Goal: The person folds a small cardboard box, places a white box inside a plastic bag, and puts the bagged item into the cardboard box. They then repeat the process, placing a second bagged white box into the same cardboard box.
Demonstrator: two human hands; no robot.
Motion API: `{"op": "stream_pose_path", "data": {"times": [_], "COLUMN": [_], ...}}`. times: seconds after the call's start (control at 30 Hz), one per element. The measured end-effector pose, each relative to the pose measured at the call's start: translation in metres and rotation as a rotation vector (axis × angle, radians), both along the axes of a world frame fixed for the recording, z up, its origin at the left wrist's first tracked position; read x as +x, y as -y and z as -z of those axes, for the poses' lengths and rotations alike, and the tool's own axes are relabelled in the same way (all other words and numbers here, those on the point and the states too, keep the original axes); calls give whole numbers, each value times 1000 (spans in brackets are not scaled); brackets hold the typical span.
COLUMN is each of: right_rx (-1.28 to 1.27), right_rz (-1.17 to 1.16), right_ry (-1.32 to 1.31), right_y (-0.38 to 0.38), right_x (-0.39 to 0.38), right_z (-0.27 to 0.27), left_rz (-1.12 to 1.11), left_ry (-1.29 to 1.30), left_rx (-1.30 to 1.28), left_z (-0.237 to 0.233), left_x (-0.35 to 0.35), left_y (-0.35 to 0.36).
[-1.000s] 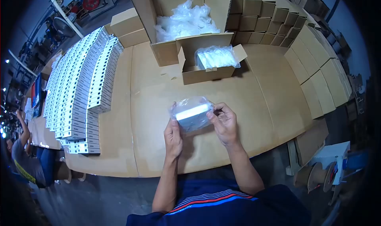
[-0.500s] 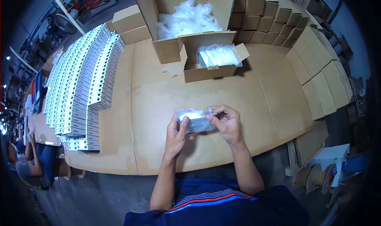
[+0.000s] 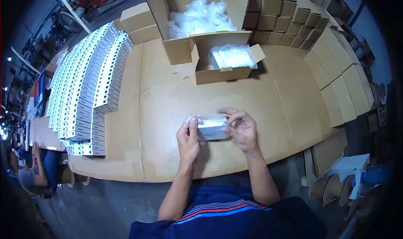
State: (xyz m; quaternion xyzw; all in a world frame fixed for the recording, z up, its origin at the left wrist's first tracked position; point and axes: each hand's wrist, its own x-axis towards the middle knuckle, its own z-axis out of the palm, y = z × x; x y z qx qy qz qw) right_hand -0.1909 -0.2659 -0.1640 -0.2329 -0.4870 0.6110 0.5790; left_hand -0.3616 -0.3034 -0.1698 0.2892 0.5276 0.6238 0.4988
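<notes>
A small white box in a clear plastic bag (image 3: 211, 130) is held above the near middle of the table. My left hand (image 3: 188, 142) grips its left end, thumb on top. At its right end is my right hand (image 3: 243, 132), fingers curled and partly blurred; whether they still pinch the plastic is unclear. Farther back, an open cardboard box (image 3: 222, 76) holds several plastic-wrapped items (image 3: 233, 57).
Stacks of small white boxes (image 3: 79, 96) cover the table's left side. Behind, a large carton (image 3: 177, 51) holds clear plastic bags (image 3: 201, 18). Brown cartons (image 3: 336, 79) line the right and back right. Another person (image 3: 35, 172) sits at far left.
My right hand's fingers have loosened and lifted slightly at the bag's right end. My left thumb has shifted left and up, and the wrapped box lies straighter.
</notes>
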Motion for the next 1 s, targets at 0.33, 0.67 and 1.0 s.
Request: {"op": "stream_pose_path", "data": {"times": [0.33,0.67,1.0], "right_rx": [30,128,214], "right_rz": [-378,-184,-29], "right_ry": [552,714,822], "right_y": [-26,-15,-16], "right_x": [27,9,12], "right_z": [-27,-36,-35], "left_rz": [77,-7,-161], "left_ry": [-91,-155,-251], "left_rx": [17,80,108], "left_z": [-8,-6,-21], "left_x": [-3,-4,-2], "left_y": [-1,1,1]}}
